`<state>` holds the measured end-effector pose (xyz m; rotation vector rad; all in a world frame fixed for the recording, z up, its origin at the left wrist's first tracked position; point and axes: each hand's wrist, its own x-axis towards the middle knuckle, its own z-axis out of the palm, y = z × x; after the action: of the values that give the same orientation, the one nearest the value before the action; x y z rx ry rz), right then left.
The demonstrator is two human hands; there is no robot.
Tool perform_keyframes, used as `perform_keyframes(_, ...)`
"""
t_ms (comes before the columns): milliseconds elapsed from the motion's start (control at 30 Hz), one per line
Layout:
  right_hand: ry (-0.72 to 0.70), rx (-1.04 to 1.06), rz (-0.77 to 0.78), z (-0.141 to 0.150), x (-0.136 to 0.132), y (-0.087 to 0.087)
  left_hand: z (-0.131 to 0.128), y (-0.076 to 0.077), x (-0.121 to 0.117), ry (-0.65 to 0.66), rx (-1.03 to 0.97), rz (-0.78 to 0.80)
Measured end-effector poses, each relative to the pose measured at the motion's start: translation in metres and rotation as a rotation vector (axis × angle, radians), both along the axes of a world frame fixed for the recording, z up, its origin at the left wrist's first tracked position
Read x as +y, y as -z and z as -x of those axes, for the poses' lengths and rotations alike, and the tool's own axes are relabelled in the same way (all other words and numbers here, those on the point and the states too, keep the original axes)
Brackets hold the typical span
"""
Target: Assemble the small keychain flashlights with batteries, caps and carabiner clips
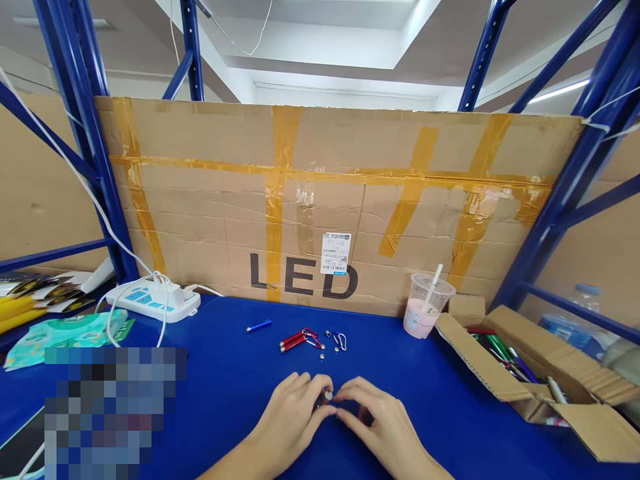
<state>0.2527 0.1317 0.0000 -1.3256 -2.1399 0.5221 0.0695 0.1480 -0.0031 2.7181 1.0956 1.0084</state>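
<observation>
Indoors, blue table (225, 373), racking (565, 193); left hand (295, 412) around metal piece (327, 395), right hand (379, 415), hold unclear.

Metal piece (327, 395): mostly covered by left fingers (319, 383)
Right fingers (353, 388): anything between them too small to tell
Dark device (21, 441), worktop's (220, 387) near-left corner: cut off, partly pixelated
Sticker (335, 253): print unreadably small

The forearms (240, 459) angle inward; the left hand (293, 413) curls its fingers (320, 385) into a pinch, the right hand (384, 419) facing it, thumb (356, 424) and forefinger (353, 394) bent.
</observation>
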Motion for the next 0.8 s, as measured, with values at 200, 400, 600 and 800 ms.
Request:
perform_keyframes(200, -0.043, -0.146, 0.027, -0.0007, -0.0004, -0.0019, -0.0009, -0.0064, -0.0041, 0.039, 0.01, -0.13)
perform_keyframes(400, -0.053, -0.206, -0.021, -0.0031, 0.0054, 0.0038, -0.0018, -0.0032, -0.0033, 0.111, -0.003, -0.211)
perform_keyframes(600, -0.036, -0.187, -0.006, -0.0045, 0.0077, 0.0033, -0.0026, -0.0007, -0.0033, 0.105, 0.064, -0.137)
perform_keyframes(800, 0.002, -0.143, 0.029, 0.0018, 0.0069, 0.0068, -0.0033, 0.0011, -0.0052, 0.065, 0.098, -0.053)
